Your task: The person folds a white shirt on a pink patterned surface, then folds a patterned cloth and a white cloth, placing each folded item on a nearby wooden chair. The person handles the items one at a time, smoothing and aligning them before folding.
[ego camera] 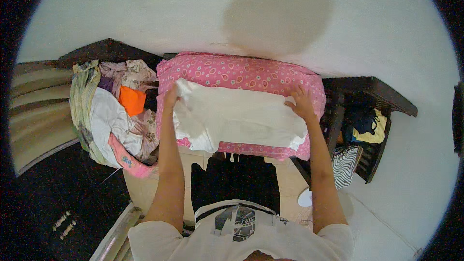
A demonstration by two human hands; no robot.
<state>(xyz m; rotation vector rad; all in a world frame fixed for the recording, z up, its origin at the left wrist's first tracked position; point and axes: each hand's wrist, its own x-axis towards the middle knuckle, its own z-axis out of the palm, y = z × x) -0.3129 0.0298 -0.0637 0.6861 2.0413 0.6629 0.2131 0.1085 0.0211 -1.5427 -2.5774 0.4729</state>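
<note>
A white cloth garment (250, 116) lies spread lengthwise over a pink patterned cover (239, 70) on a raised surface before me. Its left part is bunched and creased, while the middle lies fairly flat. At the garment's upper left edge, my left hand (172, 97) is closed on the fabric; its fingertips are partly hidden. My right hand (302, 104) rests at the upper right end with fingers spread, the thumb touching the white fabric and the other fingers over the pink cover.
A heap of mixed clothes (116, 116), with an orange piece (132, 100) in it, sits to the left. On the right stands a dark wooden rack (335, 123) holding a yellow cloth (377, 128) and a zebra-striped item (346, 166). A wall (145, 14) rises behind the pink cover.
</note>
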